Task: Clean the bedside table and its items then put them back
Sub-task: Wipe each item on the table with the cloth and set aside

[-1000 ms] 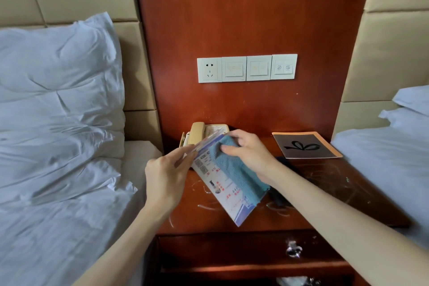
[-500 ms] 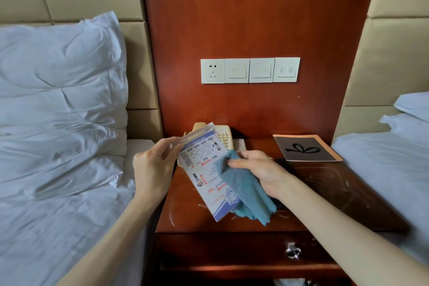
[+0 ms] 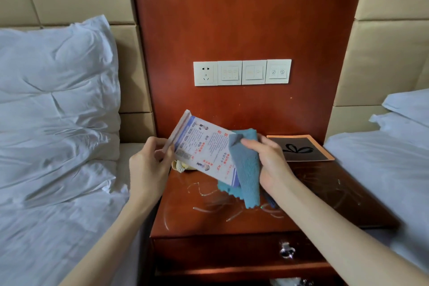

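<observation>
your left hand (image 3: pixel 148 165) is pinching the left edge of the printed card (image 3: pixel 202 146) between thumb and fingers, holding it in the air above the back of the desk (image 3: pixel 232 220), tilted with its right end lower. your right hand (image 3: pixel 270 160) is gripping the blue cloth (image 3: pixel 247 169), fingers curled round it, pressing it over the card's right end so that it is wrapping both faces there and hanging past the lower edge.

you are supporting the card at one edge only. if you are rubbing hard toward the free end, it is likely to bend or twist out of the pinch. it would then be falling onto the cream telephone (image 3: pixel 180 166), of which only a sliver is showing beneath it, or sliding off toward the bed (image 3: pixel 58 216) on your left.

the cloth's loose tail is dangling just above the desk top, which is showing pale streaks, wet marks or scratches, hard to tell which. trailing it through them risks carrying grime back onto the card.

your right wrist is passing over a dark thing (image 3: pixel 270 201) too hidden to name, and a careless sweep could be knocking it. the brown booklet (image 3: pixel 299 148) with the bow motif is lying at the back right, near that hand but apart from it.
</observation>
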`<state>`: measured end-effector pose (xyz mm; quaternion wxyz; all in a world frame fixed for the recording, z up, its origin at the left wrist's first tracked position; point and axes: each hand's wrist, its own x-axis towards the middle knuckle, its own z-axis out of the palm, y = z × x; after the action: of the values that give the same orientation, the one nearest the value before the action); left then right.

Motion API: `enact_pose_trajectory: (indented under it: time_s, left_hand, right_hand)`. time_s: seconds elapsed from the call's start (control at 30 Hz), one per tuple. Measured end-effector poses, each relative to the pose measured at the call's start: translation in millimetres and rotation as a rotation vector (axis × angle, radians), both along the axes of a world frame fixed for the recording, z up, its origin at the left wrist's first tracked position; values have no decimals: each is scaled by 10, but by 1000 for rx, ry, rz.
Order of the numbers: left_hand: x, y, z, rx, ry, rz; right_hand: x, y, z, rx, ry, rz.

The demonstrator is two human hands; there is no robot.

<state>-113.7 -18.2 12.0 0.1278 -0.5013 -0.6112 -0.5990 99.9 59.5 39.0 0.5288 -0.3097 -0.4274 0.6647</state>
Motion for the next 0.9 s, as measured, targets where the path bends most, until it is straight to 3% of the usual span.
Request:
enact_pose_trajectory:
  time_s: [0.2,0.3,0.47,0.67,0.9]
  left_hand:
    - [247,-60,17,-202,119,-72]
    - [373,-108,25,-168,473,150]
    - [420,-107,-26,-287,888,90]
    - [300,-84,22,-227,902,96]
    - [277,-112,56,-172,885,96]
  right_hand:
    - [115,2,253,342,-214,-113]
    - [75,-63,347,519,-318,-111]
    - [-70,-212,482,733,-401,-42]
    - [-105,-251,492,636,-264,32]
    - [-117,-271,428,629,-290,67]
